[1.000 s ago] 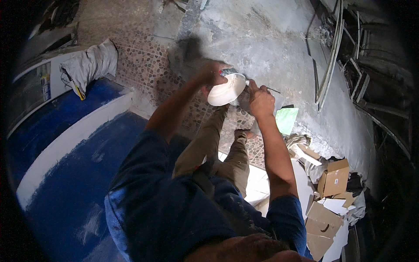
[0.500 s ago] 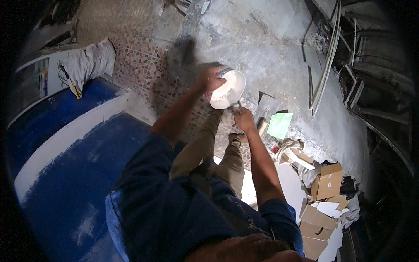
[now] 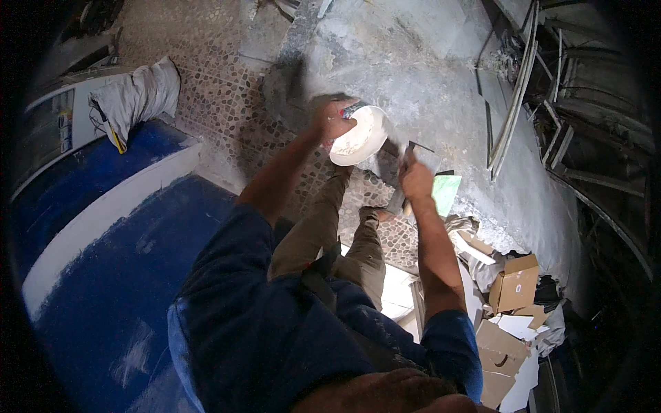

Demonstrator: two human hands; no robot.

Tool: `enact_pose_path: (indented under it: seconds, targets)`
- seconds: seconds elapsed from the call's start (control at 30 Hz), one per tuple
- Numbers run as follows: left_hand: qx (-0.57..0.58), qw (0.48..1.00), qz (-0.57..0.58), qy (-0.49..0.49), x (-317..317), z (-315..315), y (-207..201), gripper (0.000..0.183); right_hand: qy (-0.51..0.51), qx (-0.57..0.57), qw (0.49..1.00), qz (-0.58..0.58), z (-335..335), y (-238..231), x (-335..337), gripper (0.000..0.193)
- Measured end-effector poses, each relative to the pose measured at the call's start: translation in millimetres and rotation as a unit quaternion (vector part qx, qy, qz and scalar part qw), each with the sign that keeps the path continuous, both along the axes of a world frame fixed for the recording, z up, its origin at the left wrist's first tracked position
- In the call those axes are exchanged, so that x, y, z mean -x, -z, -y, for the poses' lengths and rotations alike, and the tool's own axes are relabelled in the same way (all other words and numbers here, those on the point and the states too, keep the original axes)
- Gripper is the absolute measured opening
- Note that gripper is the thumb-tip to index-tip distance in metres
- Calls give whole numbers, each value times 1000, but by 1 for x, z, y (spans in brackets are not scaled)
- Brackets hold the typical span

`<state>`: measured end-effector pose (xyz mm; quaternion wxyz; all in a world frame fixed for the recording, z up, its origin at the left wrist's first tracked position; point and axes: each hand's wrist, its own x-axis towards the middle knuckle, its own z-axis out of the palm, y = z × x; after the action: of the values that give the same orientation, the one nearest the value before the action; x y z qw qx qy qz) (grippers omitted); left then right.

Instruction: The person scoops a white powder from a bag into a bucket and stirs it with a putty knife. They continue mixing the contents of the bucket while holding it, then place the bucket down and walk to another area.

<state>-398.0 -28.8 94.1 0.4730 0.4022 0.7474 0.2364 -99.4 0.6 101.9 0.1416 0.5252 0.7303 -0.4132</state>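
My left hand [image 3: 332,120] is closed on the rim of a round white tub [image 3: 375,141], its thumb over the edge. The tub is tilted, and pale paste coats its inside. To the right of it, my right hand [image 3: 416,177] is wrapped round a scraper [image 3: 412,150] with a thin dark edge. Motion blurs part of the scraper and that hand, so its blade does not show clearly. Hand and scraper are apart from the tub.
A light green sheet [image 3: 446,194] lies beyond my right wrist. Cardboard boxes [image 3: 515,286] and scraps are heaped at the lower right. Metal bars [image 3: 513,103] stand along the right. A blue surface with a white ledge [image 3: 103,217] is on the left, near a pale sack [image 3: 148,89].
My right hand has moved right, away from the tub's rim, with the scraper. The left hand and tub have stayed almost in place.
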Motion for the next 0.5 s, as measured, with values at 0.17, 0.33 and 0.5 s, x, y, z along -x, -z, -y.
enact_pose_path:
  seconds: [0.17, 0.33, 0.5]
  targets:
    - [12, 997, -73, 31, -1, -5, -14, 62, 24, 18, 995, -90, 27, 4, 13, 39]
    - [5, 999, -13, -42, -5, -2, 15, 62, -13, -4, 998, 56, 18, -14, 24, 37]
    - [-15, 997, -71, 2, -11, -6, -12, 60, -12, 5, 996, 83, 6, -28, 60, 38]
